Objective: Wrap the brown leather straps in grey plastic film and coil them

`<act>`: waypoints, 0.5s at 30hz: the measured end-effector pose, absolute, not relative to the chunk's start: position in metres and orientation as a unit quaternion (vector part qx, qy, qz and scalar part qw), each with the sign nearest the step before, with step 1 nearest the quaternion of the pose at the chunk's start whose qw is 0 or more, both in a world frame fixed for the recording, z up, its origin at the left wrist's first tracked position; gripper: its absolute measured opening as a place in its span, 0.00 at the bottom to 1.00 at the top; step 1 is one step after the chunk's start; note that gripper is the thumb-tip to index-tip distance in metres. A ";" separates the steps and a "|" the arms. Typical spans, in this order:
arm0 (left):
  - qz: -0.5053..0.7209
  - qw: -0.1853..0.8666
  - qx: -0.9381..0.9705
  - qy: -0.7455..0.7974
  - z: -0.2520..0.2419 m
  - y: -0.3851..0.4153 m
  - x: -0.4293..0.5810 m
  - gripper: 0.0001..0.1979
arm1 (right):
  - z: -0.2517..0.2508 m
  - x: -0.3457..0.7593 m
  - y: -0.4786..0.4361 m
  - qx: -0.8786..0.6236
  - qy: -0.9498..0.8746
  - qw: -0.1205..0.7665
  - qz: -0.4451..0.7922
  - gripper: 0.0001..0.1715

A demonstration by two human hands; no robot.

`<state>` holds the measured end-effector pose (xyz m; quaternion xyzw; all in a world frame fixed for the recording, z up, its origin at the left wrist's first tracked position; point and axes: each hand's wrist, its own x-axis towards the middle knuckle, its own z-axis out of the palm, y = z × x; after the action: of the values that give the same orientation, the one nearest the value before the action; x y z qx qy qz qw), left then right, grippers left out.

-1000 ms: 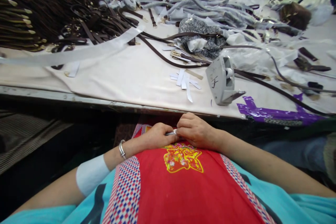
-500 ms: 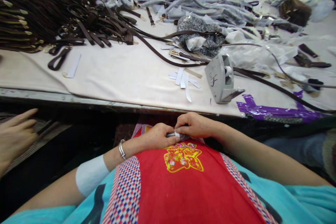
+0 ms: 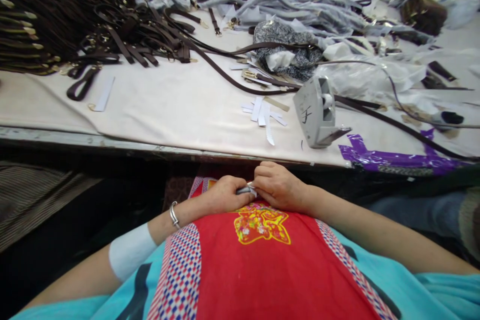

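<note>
Sm. grey/whitish item (image 3: pixel 243 190) lies approx. horiz., pt. hidden, btwn fingers (image 3: pixel 263 172).

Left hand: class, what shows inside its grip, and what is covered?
A grey piece shows in the left hand, something whitish beside it at the right hand. Fingers cover the rest, so its full shape cannot be told.

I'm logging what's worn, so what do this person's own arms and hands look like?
The left hand and right hand are ungloved. The left arm wears a silver-coloured bangle at the wrist and, farther up, a plain white band. The right arm shows neither. Turquoise sleeves show on both sides.
</note>
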<state>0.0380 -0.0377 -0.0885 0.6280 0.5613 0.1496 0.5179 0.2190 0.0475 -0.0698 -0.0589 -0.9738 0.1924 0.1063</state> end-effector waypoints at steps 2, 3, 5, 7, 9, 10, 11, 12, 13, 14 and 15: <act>0.156 0.526 0.610 0.572 -0.090 -0.038 0.039 0.18 | -0.073 0.222 0.047 -0.061 -0.964 0.132 0.221 0.17; 0.158 0.531 0.602 0.575 -0.091 -0.038 0.039 0.18 | -0.074 0.223 0.047 -0.062 -0.960 0.139 0.233 0.17; 0.161 0.542 0.592 0.575 -0.090 -0.038 0.039 0.17 | -0.076 0.225 0.047 -0.064 -0.954 0.145 0.256 0.17; 0.161 0.551 0.596 0.562 -0.088 -0.038 0.040 0.17 | -0.075 0.225 0.049 -0.083 -0.943 0.134 0.293 0.16; 0.156 0.553 0.611 0.545 -0.087 -0.037 0.039 0.17 | -0.074 0.225 0.052 -0.123 -0.922 0.099 0.354 0.13; 0.153 0.551 0.618 0.540 -0.086 -0.037 0.039 0.17 | -0.073 0.224 0.054 -0.144 -0.908 0.071 0.386 0.10; 0.148 0.549 0.623 0.537 -0.085 -0.037 0.039 0.17 | -0.072 0.223 0.057 -0.161 -0.894 0.040 0.416 0.08; 0.145 0.547 0.627 0.535 -0.085 -0.037 0.039 0.17 | -0.071 0.222 0.059 -0.172 -0.881 0.012 0.441 0.07; 0.141 0.546 0.630 0.534 -0.084 -0.037 0.039 0.17 | -0.070 0.221 0.061 -0.175 -0.871 -0.013 0.458 0.07; 0.136 0.545 0.632 0.534 -0.083 -0.037 0.040 0.16 | -0.070 0.220 0.064 -0.173 -0.866 -0.030 0.468 0.07; 0.130 0.543 0.635 0.534 -0.083 -0.037 0.040 0.16 | -0.069 0.218 0.065 -0.166 -0.865 -0.040 0.471 0.07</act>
<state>0.0400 -0.0369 -0.0826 0.6347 0.5339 0.1298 0.5434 0.2184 0.0652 -0.0694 -0.1656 -0.8653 0.4714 -0.0396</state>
